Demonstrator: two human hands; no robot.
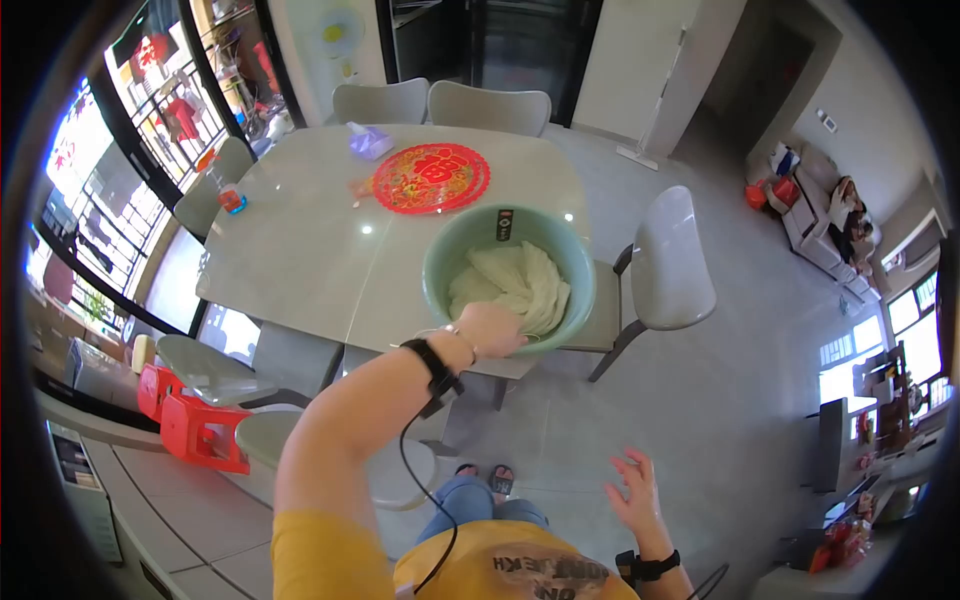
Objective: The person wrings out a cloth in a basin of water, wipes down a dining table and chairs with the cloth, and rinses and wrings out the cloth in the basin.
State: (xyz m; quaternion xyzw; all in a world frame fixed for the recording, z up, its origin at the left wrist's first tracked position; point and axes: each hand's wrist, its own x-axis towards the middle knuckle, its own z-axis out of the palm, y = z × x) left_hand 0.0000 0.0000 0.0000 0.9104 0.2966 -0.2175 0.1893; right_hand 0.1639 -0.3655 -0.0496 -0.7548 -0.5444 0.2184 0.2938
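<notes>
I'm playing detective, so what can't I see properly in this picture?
All in the head view:
Left hand: its own back hides the fingertips, so I can't tell what they grip.
Tub: the cloth covers its bottom.
Label: its writing is too small to read.
Shirt: the bottom edge cuts it off.

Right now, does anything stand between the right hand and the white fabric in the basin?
Yes: the light-green basin has its near wall between the right hand and the white fabric; the left hand is at that side.
</notes>
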